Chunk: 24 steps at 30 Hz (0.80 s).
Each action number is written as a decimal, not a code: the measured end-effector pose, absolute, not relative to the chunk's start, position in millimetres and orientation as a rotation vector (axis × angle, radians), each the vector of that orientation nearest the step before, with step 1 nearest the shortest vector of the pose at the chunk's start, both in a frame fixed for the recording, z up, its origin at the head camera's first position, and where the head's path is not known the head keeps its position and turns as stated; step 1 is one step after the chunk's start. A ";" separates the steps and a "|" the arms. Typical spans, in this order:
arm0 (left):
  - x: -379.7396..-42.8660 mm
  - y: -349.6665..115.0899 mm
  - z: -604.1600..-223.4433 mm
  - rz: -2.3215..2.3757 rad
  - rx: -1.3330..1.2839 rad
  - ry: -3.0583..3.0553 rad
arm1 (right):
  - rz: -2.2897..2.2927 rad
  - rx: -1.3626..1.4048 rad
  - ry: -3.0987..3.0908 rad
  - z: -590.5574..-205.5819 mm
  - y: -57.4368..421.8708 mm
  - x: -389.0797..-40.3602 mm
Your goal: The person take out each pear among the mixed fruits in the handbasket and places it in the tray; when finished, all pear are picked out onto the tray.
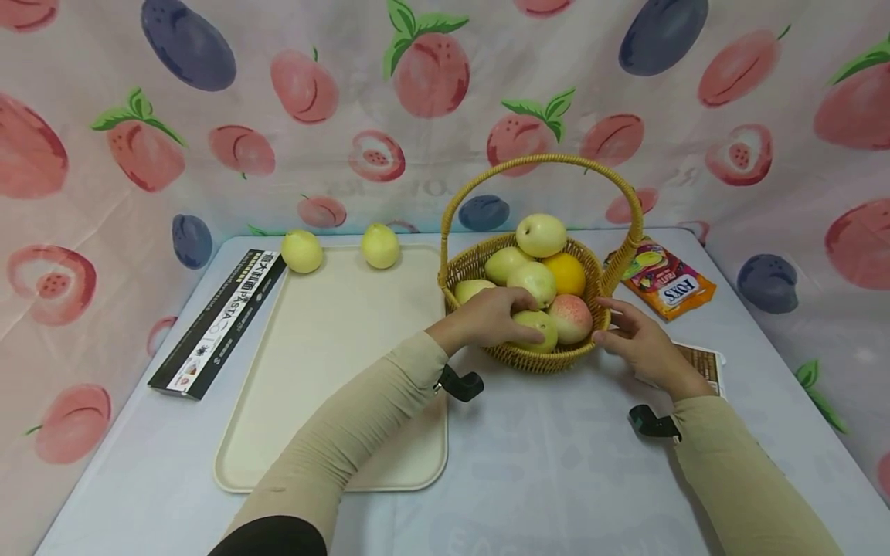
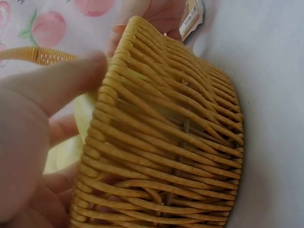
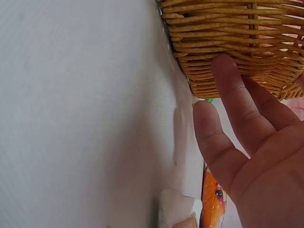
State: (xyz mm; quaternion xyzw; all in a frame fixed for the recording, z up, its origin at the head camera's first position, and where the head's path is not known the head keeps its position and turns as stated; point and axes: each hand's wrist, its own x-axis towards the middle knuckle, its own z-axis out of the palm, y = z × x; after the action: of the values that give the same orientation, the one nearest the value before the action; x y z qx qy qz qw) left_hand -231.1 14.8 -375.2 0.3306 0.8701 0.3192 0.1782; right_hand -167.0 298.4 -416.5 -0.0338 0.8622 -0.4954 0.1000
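A woven wicker basket (image 1: 542, 361) with a tall arched handle holds several pale yellow-green fruits, an orange (image 1: 566, 274) and a pinkish peach (image 1: 573, 318). Over its front left rim, my left hand (image 1: 490, 315) reaches in and holds a yellow-green pear (image 1: 541, 326) between thumb and fingers; the far side of that fruit is hidden. In the left wrist view, the thumb lies along the basket rim (image 2: 102, 107). On the basket's right side, my right hand (image 1: 643, 344) touches the outer wall with its fingers extended, as the right wrist view shows against the weave (image 3: 228, 35).
Left of the basket lies a cream tray (image 1: 334, 371). Two yellow pears, one left (image 1: 302, 251) and one right (image 1: 380, 245), sit at its far end. A long black box (image 1: 219, 320) lies beside it. An orange FOX'S packet (image 1: 667, 282) and a brown-and-white packet (image 1: 702, 363) lie on the right.
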 end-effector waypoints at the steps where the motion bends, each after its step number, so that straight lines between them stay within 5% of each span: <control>1: -230.8 15.2 -375.8 0.896 0.954 2.467 | -1.464 -0.105 2.550 -416.8 298.6 -167.0; 24: -229.4 14.7 -375.0 0.918 0.951 2.427 | -1.468 -0.086 2.540 -418.9 298.9 -169.2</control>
State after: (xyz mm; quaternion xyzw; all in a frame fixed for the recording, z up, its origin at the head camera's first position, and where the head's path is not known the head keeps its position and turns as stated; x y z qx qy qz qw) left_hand -229.4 14.7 -375.0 0.3380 0.8625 0.3262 0.1881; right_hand -169.2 298.9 -418.9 -0.0293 0.8608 -0.4975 0.1032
